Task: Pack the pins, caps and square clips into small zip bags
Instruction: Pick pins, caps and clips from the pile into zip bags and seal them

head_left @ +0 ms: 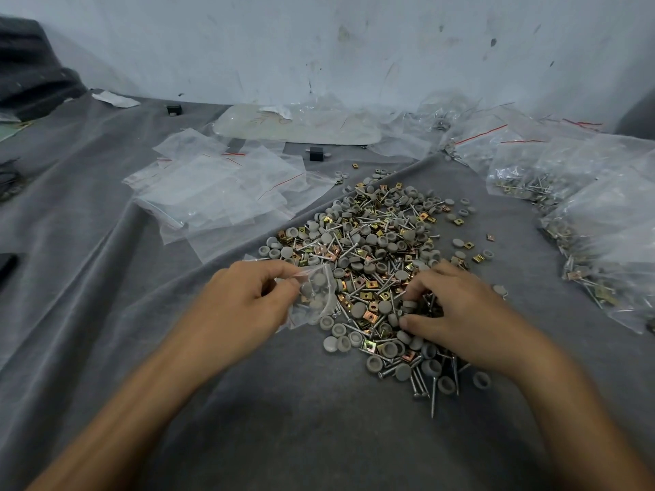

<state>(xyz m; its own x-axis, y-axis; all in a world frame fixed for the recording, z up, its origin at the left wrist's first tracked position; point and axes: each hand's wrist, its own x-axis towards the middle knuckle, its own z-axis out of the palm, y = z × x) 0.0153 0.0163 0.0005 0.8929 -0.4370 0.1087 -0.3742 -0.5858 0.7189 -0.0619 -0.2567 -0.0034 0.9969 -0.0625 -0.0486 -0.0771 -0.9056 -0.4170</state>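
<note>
A big heap of grey caps, metal pins and brass square clips [375, 242] lies on the grey cloth [141, 313] in the middle. My left hand [244, 295] pinches a small clear zip bag [315, 299] at the heap's left edge; a few grey caps sit inside it. My right hand [457, 310] rests on the heap's near right side, fingers curled round several pins and caps. What lies under its palm is hidden.
A stack of empty zip bags [219, 193] lies left of the heap. Filled bags [584, 214] are piled along the right side. A white sheet [301, 125] and two small black blocks [317, 154] sit near the wall. A dark object is at the far left edge.
</note>
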